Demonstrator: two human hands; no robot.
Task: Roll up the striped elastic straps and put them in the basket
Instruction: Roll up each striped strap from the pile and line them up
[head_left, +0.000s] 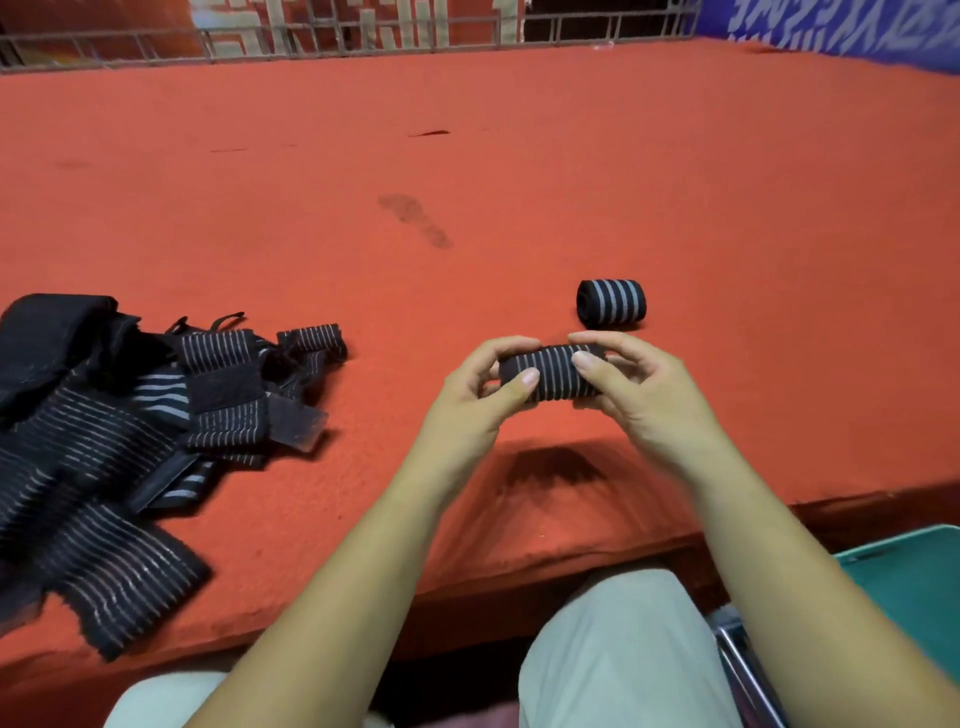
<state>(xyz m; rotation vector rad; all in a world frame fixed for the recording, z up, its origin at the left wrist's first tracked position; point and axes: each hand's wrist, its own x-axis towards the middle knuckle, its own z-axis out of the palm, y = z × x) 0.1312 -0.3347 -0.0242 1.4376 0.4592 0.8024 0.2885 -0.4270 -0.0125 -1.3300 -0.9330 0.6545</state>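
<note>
Red felt table, railing behind. Left hand and right hand pinch roll by both ends above table edge, likely keeping it tight. Finished roll just beyond; loose straps left; green basket right.

Indoor, makeshift handwork station; exact kind of venue unclear. Wide flat platform wrapped in orange-red felt, with a dark stain and scuff marks, the felt draped over the near edge. Lattice railing along the far edge, red-and-cream panel behind it. Blue banner with white lettering at far right, too blurred to read. Seated spot at the near edge: metal chair frame, teal basket low on the right. Heap of black striped elastic straps on the felt at left. Closer to a stage or event hall than a home, kitchen or office.
</note>
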